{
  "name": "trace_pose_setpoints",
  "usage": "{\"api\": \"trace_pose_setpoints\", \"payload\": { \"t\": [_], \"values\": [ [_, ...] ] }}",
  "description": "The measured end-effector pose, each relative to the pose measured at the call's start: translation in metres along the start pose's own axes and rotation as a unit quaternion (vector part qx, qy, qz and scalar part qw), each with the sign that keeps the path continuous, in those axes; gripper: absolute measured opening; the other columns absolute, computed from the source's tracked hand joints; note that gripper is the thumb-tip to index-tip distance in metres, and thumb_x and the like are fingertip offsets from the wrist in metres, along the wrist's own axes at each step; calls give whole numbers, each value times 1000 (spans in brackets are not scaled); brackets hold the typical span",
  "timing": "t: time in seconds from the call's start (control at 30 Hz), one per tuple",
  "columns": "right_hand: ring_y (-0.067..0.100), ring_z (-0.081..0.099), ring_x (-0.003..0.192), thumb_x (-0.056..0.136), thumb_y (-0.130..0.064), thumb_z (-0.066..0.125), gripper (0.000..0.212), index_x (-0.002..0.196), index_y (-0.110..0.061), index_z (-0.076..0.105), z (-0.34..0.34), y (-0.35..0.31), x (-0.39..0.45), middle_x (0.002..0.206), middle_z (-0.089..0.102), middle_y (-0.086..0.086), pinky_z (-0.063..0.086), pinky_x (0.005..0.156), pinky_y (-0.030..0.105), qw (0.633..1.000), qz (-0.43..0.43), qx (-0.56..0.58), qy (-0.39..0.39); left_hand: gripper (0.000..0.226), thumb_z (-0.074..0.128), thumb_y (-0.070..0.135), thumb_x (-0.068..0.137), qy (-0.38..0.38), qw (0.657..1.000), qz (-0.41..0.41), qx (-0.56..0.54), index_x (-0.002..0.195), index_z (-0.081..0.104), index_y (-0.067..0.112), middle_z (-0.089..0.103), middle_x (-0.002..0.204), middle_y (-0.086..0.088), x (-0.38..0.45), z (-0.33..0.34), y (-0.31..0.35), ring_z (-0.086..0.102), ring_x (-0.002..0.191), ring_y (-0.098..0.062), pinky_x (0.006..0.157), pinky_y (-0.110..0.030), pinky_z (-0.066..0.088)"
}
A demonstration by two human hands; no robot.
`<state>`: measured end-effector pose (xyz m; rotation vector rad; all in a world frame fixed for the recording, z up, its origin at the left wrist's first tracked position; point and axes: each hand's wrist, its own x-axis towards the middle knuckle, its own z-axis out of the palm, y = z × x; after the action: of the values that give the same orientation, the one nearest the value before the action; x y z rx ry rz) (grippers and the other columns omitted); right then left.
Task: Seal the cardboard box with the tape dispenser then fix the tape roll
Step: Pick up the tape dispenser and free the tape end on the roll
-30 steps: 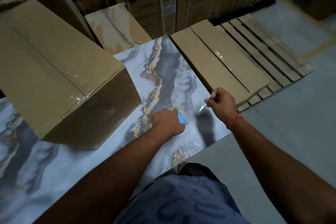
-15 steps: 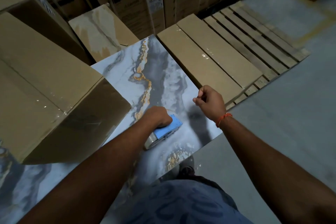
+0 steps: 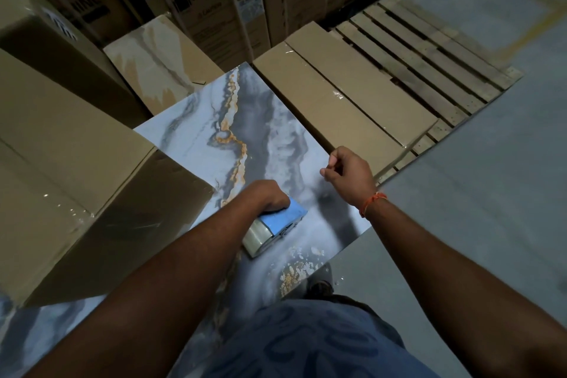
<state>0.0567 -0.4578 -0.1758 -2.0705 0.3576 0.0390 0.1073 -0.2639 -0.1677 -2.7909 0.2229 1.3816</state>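
1. A person's left hand grips a blue tape dispenser, its clear tape roll resting on a marbled slab.
2. The right hand, an orange thread at the wrist, hangs clenched above the slab; whether it pinches tape cannot be told.
3. The taped cardboard box sits at the left, on the slab.

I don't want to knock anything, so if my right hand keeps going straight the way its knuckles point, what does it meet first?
Probably the flat cardboard carton lying on the wooden pallet. The right hand is curled shut above the marbled slab, near its edge; height is unclear, so it might pass over.
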Motion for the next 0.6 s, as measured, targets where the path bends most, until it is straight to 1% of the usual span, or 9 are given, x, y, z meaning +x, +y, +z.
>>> {"api": "trace_pose_setpoints", "payload": {
  "t": [0.07,0.17,0.23,0.33,0.4,0.47,0.5,0.53,0.6],
  "values": [
    [14,53,62,82,-6,73,21,80,-15,54,-1,1,0,69,59,-2,45,63,27,1000,1,-2,-1,45,56,31,89,-1,1000,-5,-2,121,64,0,66,121,-19,3,-2,4,60,92,-30,71,-31,42],
    [15,55,63,82,-7,74,24,79,-18,53,-2,3,1,69,59,-4,45,63,27,1000,0,-2,-1,48,54,30,93,3,1000,-10,0,130,59,0,62,129,-20,3,-5,10,62,109,-32,77,-31,43],
    [16,58,65,82,-8,74,22,80,-18,54,-2,5,2,71,62,-1,46,63,27,1000,-2,-8,-3,48,53,32,95,15,1000,-5,7,132,58,2,61,132,-19,4,-6,13,62,115,-32,79,-31,43],
    [17,59,66,83,-7,73,20,81,-16,55,-3,3,2,73,63,0,48,66,29,1000,-11,-9,-4,49,57,42,93,92,995,41,13,129,61,9,64,129,-15,7,-9,12,62,116,-31,80,-32,43],
    [13,57,64,83,-8,73,22,81,-18,54,-3,1,2,74,63,0,46,63,23,1000,-24,-17,-7,46,68,42,91,118,981,130,-84,126,64,13,70,120,-8,18,-7,9,65,111,-26,87,-34,50],
    [3,53,60,84,-8,73,24,81,-19,53,-2,0,3,72,61,-3,40,60,13,999,-38,-20,-11,40,78,29,87,86,936,212,-268,123,67,14,72,109,-4,24,-4,9,70,105,-20,99,-37,54],
    [1,52,58,84,-7,73,24,81,-19,53,-2,-1,3,70,60,-5,38,59,9,999,-42,-16,-12,36,79,21,86,70,908,232,-341,120,69,13,73,105,-4,26,-3,10,71,101,-18,101,-38,55],
    [0,53,57,83,-7,73,24,81,-19,52,-1,-1,3,69,59,-6,38,58,8,999,-45,-13,-12,32,79,15,86,61,886,245,-389,116,70,11,72,100,-4,28,-2,11,71,97,-17,99,-38,56],
    [-1,52,57,83,-5,73,24,81,-19,53,0,-2,3,69,59,-6,38,58,7,999,-47,-10,-8,23,77,12,86,59,869,256,-419,107,71,8,71,89,-4,30,-1,15,67,85,-16,86,-34,56]
  ]
}}
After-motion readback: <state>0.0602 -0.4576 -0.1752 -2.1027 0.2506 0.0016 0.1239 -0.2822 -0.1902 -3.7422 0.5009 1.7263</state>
